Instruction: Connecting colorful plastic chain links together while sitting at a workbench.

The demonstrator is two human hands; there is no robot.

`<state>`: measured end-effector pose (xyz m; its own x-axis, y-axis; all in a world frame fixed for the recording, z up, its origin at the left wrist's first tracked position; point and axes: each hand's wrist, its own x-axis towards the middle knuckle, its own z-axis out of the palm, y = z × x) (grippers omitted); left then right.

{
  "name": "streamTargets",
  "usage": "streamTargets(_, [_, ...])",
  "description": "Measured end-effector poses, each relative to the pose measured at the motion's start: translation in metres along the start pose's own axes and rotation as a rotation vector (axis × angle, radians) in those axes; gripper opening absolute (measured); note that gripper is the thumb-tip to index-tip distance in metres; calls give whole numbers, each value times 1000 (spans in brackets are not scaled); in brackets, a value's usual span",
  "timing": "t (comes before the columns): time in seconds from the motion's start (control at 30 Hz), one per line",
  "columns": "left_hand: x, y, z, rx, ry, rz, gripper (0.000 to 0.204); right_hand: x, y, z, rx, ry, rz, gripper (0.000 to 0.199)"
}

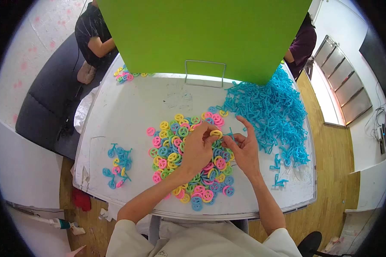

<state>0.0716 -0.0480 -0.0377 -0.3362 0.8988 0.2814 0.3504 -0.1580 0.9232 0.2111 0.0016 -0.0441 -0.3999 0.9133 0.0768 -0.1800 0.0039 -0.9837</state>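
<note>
Yellow plastic wheel (215, 133) pinched in the left hand (198, 149), meeting a blue stick piece (230, 136) held by the right hand (244, 150).

Both grips are closed to a fingertip pinch, 1 part each, directly above the heap of coloured wheels (188, 162) on the white tabletop (128, 107). The blue stick pile (270, 111) lies beyond the right grip; finished pieces (118, 165) sit well left of the left grip. Judging by this, keeping the wheel's hub square to the stick's end should join them cleanly.
</note>
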Motion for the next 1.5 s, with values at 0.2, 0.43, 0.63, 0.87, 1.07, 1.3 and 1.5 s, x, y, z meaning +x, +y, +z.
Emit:
streamTargets(0.2, [-2, -6, 1, 88, 47, 99, 13, -2, -1, 1, -97, -61, 37, 33])
streamTargets(0.43, [2, 2, -11, -209, -44, -162, 17, -3, -2, 0, -429, -5, -198, 20])
streamTargets(0.63, [-2, 0, -16, -377, -157, -215, 26, -4, 1, 2, -490, 38, -235, 16])
streamTargets(0.87, [-4, 4, -13, -470, -159, -282, 29, -5, 9, 5, -395, 110, -157, 15])
streamTargets(1.07, [-8, -2, -7, -470, -85, -248, 31, -8, 12, 13, -299, 137, -106, 16])
streamTargets(1.3, [-8, 3, -7, -637, -68, -385, 30, -11, 12, 17, -382, 166, -120, 17])
streamTargets(1.5, [-14, 2, -2, -746, -14, -458, 30, -11, 18, 19, -332, 198, -113, 16])
